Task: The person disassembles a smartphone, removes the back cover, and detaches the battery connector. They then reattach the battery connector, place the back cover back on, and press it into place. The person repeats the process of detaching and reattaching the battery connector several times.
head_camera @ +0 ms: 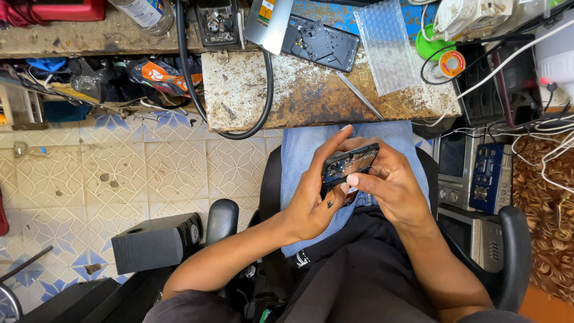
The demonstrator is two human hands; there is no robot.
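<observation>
From the head camera we see both hands above the lap, holding one opened phone (350, 164) between them. Our left hand (314, 200) has its grip closed on the lower edge, and our right hand (388, 182) clasps the upper side. Tweezers (359, 96) lie on the rusty surface (287, 90), well apart.

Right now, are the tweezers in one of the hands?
No, the tweezers lie on the bench; both hands hold the phone.
</observation>
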